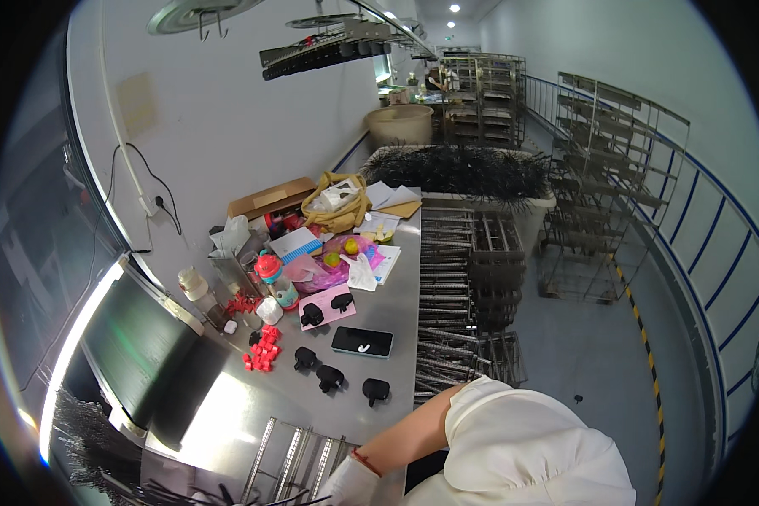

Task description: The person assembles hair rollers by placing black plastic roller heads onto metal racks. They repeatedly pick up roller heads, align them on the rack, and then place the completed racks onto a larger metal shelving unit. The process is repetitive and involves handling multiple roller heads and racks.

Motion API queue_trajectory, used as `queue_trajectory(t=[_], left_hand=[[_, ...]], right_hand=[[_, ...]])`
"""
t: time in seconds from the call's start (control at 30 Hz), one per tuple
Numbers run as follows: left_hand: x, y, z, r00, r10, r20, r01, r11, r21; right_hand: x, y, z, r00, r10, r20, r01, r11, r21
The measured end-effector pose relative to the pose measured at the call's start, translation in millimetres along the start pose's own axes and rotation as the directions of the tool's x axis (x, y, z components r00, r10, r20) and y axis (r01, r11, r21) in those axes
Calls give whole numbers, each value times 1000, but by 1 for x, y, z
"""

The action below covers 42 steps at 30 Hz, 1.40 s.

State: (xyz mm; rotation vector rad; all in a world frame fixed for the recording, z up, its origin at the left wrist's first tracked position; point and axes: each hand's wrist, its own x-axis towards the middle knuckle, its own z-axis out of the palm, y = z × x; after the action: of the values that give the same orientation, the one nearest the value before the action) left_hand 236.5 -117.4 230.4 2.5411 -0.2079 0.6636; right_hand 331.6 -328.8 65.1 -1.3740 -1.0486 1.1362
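My right hand [351, 484], in a white glove with a red cord at the wrist, is at the lower edge. Its fingers are cut off by the picture's edge, so I cannot see what they hold. Beside it lies a metal frame with slotted bars [288, 455] on the steel table [228, 413]. Thin black strands [223, 493] stick up along the bottom edge, left of this hand. Farther up the table are several small black plastic parts [331, 378]. My left hand does not show.
A phone [363, 341] with a white earbud, red plastic pieces [263, 349], a red-capped bottle [270, 268] and a yellow bag [337, 202] lie on the table. A conveyor belt [135, 346] borders its left. Stacked metal frames [447, 278] and wheeled racks [594, 185] stand to the right.
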Motion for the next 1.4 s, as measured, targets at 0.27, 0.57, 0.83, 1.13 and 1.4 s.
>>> queue_trajectory(t=[0.27, 0.57, 0.83, 1.13, 1.4], left_hand=[[-18, 45, -5, 892, 216, 396, -396, 796, 457], [-17, 16, -16, 999, 30, 42, -42, 950, 311], [-32, -90, 8, 988, -25, 155, -66, 829, 555], [1, -74, -22, 919, -364, -149, 394, 861, 323], [-27, -25, -20, 830, -527, -182, 548, 831, 95]], right_hand=[[-24, -19, 52, 452, -859, 241, 487, 11, -873], [44, 23, 64, 953, -252, -170, 235, 965, -112], [112, 37, 29, 977, -187, -104, 180, 981, -66], [149, 32, 31, 994, -80, -70, 87, 992, 95], [139, 25, 54, 921, -372, -119, 339, 913, -230]])
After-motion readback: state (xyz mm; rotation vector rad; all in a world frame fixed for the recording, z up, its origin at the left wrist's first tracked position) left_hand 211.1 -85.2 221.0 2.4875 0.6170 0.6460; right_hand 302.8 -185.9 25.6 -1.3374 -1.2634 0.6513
